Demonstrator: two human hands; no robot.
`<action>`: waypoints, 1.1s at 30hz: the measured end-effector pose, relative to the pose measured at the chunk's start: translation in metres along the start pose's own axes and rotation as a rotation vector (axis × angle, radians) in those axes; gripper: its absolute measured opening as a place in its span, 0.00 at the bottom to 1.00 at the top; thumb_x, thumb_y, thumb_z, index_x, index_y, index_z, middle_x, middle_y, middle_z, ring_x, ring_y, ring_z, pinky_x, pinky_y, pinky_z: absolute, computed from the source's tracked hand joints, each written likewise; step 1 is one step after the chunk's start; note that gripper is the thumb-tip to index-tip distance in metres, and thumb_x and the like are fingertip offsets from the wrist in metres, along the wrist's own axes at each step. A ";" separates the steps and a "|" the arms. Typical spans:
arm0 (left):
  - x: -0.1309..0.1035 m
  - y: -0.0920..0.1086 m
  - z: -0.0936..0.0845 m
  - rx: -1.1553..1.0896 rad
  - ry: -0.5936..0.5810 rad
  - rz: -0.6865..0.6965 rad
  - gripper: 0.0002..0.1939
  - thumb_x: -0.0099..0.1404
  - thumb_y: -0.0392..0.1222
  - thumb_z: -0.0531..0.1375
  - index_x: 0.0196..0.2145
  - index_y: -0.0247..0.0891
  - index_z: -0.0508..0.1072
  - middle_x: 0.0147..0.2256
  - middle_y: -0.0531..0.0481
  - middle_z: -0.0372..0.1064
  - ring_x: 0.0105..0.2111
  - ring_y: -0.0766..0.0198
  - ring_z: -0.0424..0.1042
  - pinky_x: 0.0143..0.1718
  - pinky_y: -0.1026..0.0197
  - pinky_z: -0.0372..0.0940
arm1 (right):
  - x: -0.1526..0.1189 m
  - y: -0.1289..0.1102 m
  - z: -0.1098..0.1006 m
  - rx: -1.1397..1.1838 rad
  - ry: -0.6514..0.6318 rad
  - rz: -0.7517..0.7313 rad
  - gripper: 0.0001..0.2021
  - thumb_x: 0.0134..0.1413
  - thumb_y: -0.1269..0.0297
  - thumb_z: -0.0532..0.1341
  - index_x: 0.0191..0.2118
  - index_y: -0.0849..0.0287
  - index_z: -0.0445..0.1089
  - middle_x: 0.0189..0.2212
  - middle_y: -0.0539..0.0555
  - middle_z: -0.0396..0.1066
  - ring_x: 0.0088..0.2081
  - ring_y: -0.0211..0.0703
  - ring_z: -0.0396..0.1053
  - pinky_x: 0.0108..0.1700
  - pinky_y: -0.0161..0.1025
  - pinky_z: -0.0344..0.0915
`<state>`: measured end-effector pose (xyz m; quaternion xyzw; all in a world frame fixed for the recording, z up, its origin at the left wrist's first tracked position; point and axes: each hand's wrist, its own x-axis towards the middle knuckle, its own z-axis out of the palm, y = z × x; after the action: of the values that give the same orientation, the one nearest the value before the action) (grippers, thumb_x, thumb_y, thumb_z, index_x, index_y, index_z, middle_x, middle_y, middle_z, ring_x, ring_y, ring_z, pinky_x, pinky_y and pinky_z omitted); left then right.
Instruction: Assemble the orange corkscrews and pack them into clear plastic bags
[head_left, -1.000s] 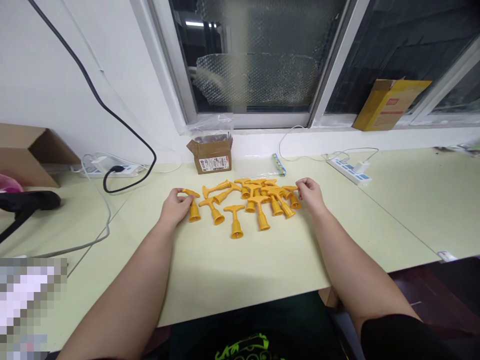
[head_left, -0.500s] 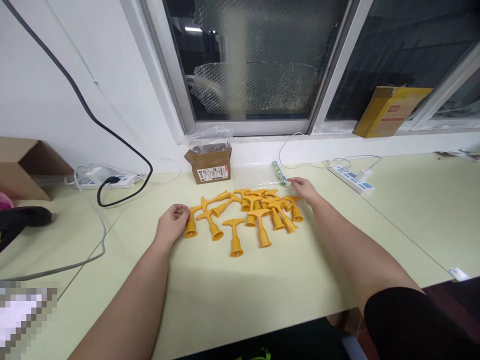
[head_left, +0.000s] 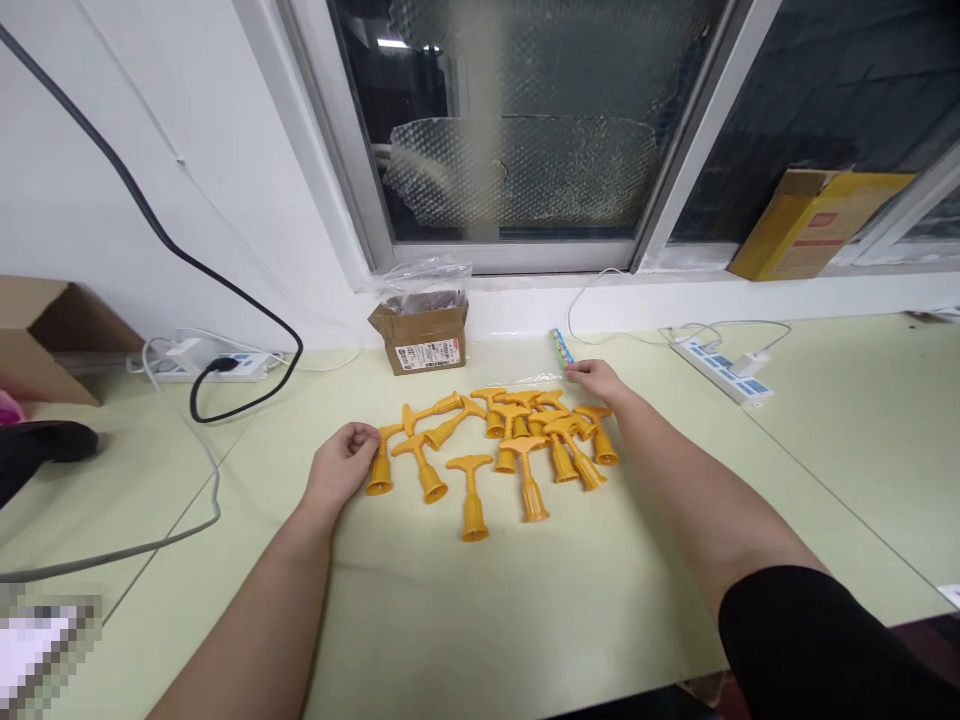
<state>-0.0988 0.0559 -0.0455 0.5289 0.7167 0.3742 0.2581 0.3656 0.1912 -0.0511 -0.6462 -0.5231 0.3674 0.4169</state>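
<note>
And here are the left hand's [head_left: 343, 465] fingers [head_left: 369, 436], drawn together and closed on the crossbar end of the leftmost yellow piece [head_left: 380, 470], a T-shaped thing with a flared base. Over on the far side, the right hand [head_left: 598, 382] has its fingers [head_left: 576, 371] close together at the near end of a colourful patterned strip [head_left: 561, 349]; whether they are clamped on it, I can't tell. That strip lies beside a sheet of clear plastic [head_left: 517, 372], flat behind the yellow pieces.

Between the hands, the other yellow pieces are spread across the desk [head_left: 525, 630]. One front piece [head_left: 472, 500] lies apart, flare toward the person; to the right they bunch up, several overlapping, and one [head_left: 600, 435] rests at the cluster's right edge. So how far along? All the yellow pieces in view are out on the desk, in a loose spread. No even row yet, I'd judge, and the overlapping ones are unseparated.

Further out, a small open cardboard box [head_left: 427, 338] stands by the wall with clear film poking from its top; its contents are too unclear to name. Power strips sit either side, left [head_left: 244, 367] and right [head_left: 724, 372], and a yellow carton [head_left: 814, 230] leans at the window.
</note>
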 end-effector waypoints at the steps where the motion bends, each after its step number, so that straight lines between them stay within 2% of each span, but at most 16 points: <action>1: 0.000 0.001 0.000 0.004 0.003 -0.003 0.17 0.55 0.53 0.61 0.37 0.39 0.76 0.29 0.50 0.74 0.30 0.60 0.72 0.34 0.60 0.68 | -0.001 -0.002 0.001 0.020 0.015 -0.010 0.11 0.44 0.64 0.69 0.36 0.62 0.79 0.33 0.56 0.80 0.37 0.44 0.74 0.45 0.41 0.69; 3: 0.000 0.002 0.000 0.012 0.007 -0.008 0.17 0.55 0.52 0.61 0.38 0.39 0.76 0.30 0.50 0.74 0.30 0.60 0.72 0.33 0.60 0.67 | -0.005 -0.010 0.001 0.124 0.061 -0.033 0.12 0.46 0.63 0.69 0.38 0.61 0.77 0.34 0.54 0.79 0.36 0.41 0.74 0.44 0.40 0.71; 6: 0.000 0.002 0.000 0.019 0.004 -0.011 0.16 0.55 0.51 0.61 0.38 0.39 0.76 0.30 0.51 0.74 0.29 0.60 0.71 0.32 0.60 0.66 | -0.017 -0.026 -0.001 0.496 0.078 -0.040 0.11 0.45 0.64 0.71 0.35 0.58 0.71 0.31 0.51 0.76 0.35 0.39 0.76 0.44 0.39 0.75; 8: -0.001 0.002 0.002 0.023 0.012 -0.006 0.16 0.55 0.51 0.61 0.38 0.39 0.76 0.29 0.51 0.73 0.29 0.60 0.70 0.32 0.60 0.66 | -0.028 -0.038 -0.006 0.763 0.047 -0.011 0.13 0.43 0.69 0.71 0.31 0.56 0.65 0.29 0.49 0.74 0.36 0.40 0.78 0.45 0.40 0.77; 11: -0.003 0.004 0.002 0.022 0.045 0.023 0.16 0.57 0.50 0.61 0.40 0.39 0.75 0.31 0.50 0.72 0.30 0.59 0.70 0.33 0.59 0.66 | -0.046 -0.052 -0.014 0.999 0.034 0.040 0.13 0.45 0.76 0.66 0.30 0.55 0.61 0.27 0.47 0.72 0.35 0.39 0.78 0.45 0.41 0.80; 13: -0.006 0.007 0.002 0.066 0.096 0.106 0.14 0.60 0.49 0.60 0.41 0.40 0.75 0.32 0.49 0.71 0.32 0.58 0.70 0.35 0.58 0.66 | -0.060 -0.057 -0.018 1.123 0.047 0.080 0.12 0.45 0.79 0.62 0.32 0.55 0.62 0.26 0.47 0.72 0.33 0.36 0.77 0.43 0.38 0.81; 17: -0.017 0.021 0.006 0.207 0.170 0.444 0.12 0.64 0.46 0.57 0.40 0.39 0.75 0.36 0.45 0.71 0.40 0.52 0.71 0.48 0.51 0.66 | -0.091 -0.054 -0.020 1.194 -0.056 0.261 0.15 0.42 0.80 0.58 0.36 0.56 0.67 0.25 0.48 0.72 0.28 0.36 0.74 0.34 0.32 0.80; 19: -0.027 0.031 0.013 0.203 0.101 0.576 0.11 0.66 0.47 0.57 0.39 0.40 0.75 0.39 0.43 0.73 0.44 0.50 0.71 0.53 0.48 0.64 | -0.108 -0.047 -0.017 1.133 -0.160 0.328 0.15 0.42 0.80 0.58 0.36 0.56 0.67 0.24 0.47 0.71 0.26 0.35 0.73 0.32 0.31 0.79; 21: -0.039 0.043 0.024 0.139 -0.023 0.619 0.12 0.68 0.49 0.57 0.40 0.41 0.75 0.41 0.42 0.75 0.45 0.50 0.71 0.54 0.48 0.63 | -0.123 -0.040 -0.014 1.065 -0.245 0.326 0.13 0.42 0.80 0.60 0.35 0.56 0.66 0.23 0.46 0.70 0.27 0.36 0.74 0.33 0.32 0.79; 24: -0.057 0.059 0.043 -0.152 -0.216 0.511 0.18 0.71 0.56 0.54 0.43 0.41 0.74 0.43 0.42 0.77 0.44 0.52 0.74 0.50 0.50 0.67 | -0.143 -0.031 -0.012 0.970 -0.298 0.245 0.12 0.43 0.77 0.63 0.34 0.56 0.66 0.27 0.47 0.74 0.32 0.38 0.78 0.38 0.37 0.81; 27: -0.069 0.073 0.058 -0.614 -0.322 0.264 0.23 0.70 0.61 0.55 0.47 0.39 0.70 0.43 0.40 0.77 0.43 0.55 0.77 0.47 0.51 0.70 | -0.157 -0.024 -0.012 0.854 -0.264 0.143 0.11 0.42 0.74 0.66 0.34 0.56 0.68 0.30 0.48 0.76 0.34 0.40 0.79 0.39 0.38 0.80; 29: -0.075 0.080 0.062 -0.798 -0.314 0.131 0.23 0.65 0.57 0.64 0.48 0.40 0.66 0.40 0.43 0.78 0.41 0.58 0.78 0.47 0.52 0.71 | -0.161 -0.020 -0.011 0.796 -0.233 0.083 0.12 0.40 0.72 0.67 0.33 0.56 0.68 0.30 0.48 0.76 0.32 0.39 0.77 0.35 0.34 0.77; 31: -0.080 0.084 0.064 -0.871 -0.272 0.069 0.25 0.60 0.50 0.70 0.47 0.42 0.63 0.38 0.48 0.78 0.39 0.61 0.79 0.46 0.53 0.72 | -0.163 -0.015 -0.009 0.759 -0.206 0.026 0.12 0.38 0.70 0.69 0.31 0.56 0.68 0.27 0.48 0.75 0.29 0.37 0.75 0.30 0.32 0.73; 33: -0.083 0.086 0.063 -0.906 -0.258 0.029 0.26 0.58 0.47 0.72 0.46 0.42 0.62 0.38 0.50 0.78 0.37 0.62 0.79 0.44 0.54 0.72 | -0.162 -0.011 -0.006 0.723 -0.199 -0.035 0.12 0.36 0.69 0.69 0.30 0.55 0.68 0.26 0.47 0.74 0.27 0.37 0.73 0.30 0.33 0.71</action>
<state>0.0234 0.0075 -0.0148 0.4153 0.4358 0.5840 0.5446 0.3378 0.0323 -0.0322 -0.4093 -0.4087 0.5821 0.5715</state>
